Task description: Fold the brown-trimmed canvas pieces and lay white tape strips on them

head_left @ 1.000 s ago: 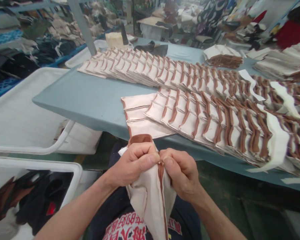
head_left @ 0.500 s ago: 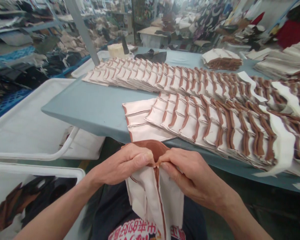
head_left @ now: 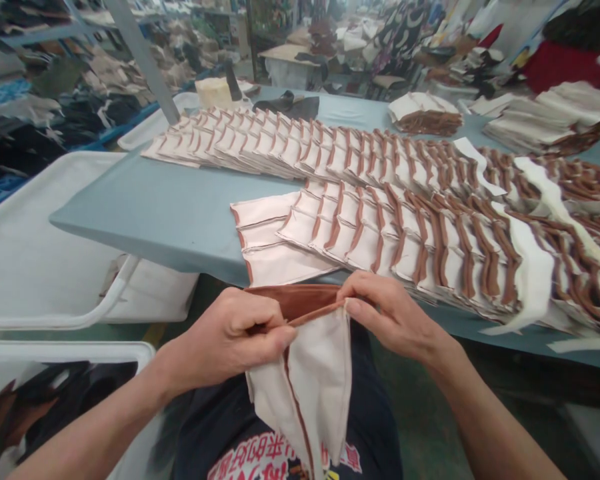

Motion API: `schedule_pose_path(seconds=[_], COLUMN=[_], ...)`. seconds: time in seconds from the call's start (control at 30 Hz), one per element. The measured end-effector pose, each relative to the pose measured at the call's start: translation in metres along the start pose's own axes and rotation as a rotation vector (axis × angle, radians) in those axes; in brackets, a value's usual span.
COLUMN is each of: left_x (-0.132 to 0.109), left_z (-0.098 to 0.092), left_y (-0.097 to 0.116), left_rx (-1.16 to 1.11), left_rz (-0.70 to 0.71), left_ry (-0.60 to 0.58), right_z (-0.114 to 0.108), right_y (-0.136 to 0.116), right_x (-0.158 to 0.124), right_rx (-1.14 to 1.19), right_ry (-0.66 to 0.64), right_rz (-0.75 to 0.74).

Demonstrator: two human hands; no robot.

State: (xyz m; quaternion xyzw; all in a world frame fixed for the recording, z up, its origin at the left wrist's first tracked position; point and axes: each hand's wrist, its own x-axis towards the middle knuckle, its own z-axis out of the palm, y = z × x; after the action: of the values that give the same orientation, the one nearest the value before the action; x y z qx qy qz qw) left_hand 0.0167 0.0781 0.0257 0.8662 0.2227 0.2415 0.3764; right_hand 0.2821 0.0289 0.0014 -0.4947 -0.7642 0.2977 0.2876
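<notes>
Over my lap hangs a sewn piece (head_left: 323,363), cream cloth on its outer face with brown lining and a brown seam running down it. Its upper edge gapes, and the brown inside shows. My left hand (head_left: 250,330) pinches this edge near the seam, thumb on top. At the right corner of the same edge, my right hand (head_left: 383,310) grips between thumb and fingers. The edge is stretched fairly straight between both hands. Just beyond them, similar flat pieces (head_left: 290,233) lie overlapped in a row on the blue-covered table (head_left: 155,207).
A second long row of pieces (head_left: 280,143) runs behind the first. White strips (head_left: 527,260) lie across the rows at right. A folded stack (head_left: 425,113) sits farther back. White bins (head_left: 45,247) stand at left, and one lower bin holds dark and brown scraps (head_left: 55,407).
My right hand has slid right along the edge, away from my left hand, to the corner. The opening is now pulled wider and straighter. The view has shifted slightly.
</notes>
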Motion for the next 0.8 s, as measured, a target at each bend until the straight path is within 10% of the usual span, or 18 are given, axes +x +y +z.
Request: schedule_pose_path(seconds=[0.17, 0.37, 0.6, 0.8], left_x=[-0.012, -0.017, 0.013, 0.032], left_z=[-0.015, -0.023, -0.01, -0.012], left_y=[-0.016, -0.039, -0.016, -0.002], left_rx=[0.109, 0.191, -0.344, -0.378], left_rz=[0.021, 0.05, 0.002, -0.019], left_ry=[-0.023, 0.017, -0.04, -0.153], right_z=[0.0, -0.012, -0.015, -0.011], right_y=[0.009, -0.036, -0.055, -0.045], right_x=[-0.003, 0.005, 0.02, 0.017], right_rx=[0.122, 0.218, 0.319, 0.291], right_ry=[0.002, 0.045, -0.098, -0.088], right_rz=[0.042, -0.04, 0.041, 0.126])
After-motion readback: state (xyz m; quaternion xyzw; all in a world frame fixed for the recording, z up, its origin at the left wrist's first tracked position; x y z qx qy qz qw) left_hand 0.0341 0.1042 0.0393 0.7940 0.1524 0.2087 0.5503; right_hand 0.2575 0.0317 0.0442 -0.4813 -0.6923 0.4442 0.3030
